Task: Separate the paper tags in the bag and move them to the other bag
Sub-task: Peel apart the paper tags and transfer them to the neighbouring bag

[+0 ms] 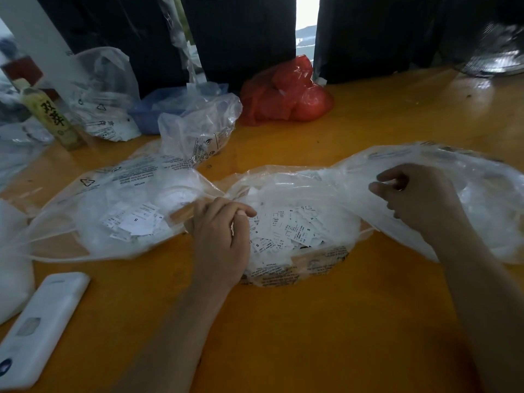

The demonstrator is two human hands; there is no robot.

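While our left hand curls its fingers on the rim of the middle bag heaped with paper tags, our right hand pinches the clear bag at the frame's right; another tag-filled bag lies left on the yellow table.

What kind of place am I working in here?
Probably a small garment or packing workshop: clear bags of size-marked paper tags crowd an orange worktable, with dark cloth hanging behind.
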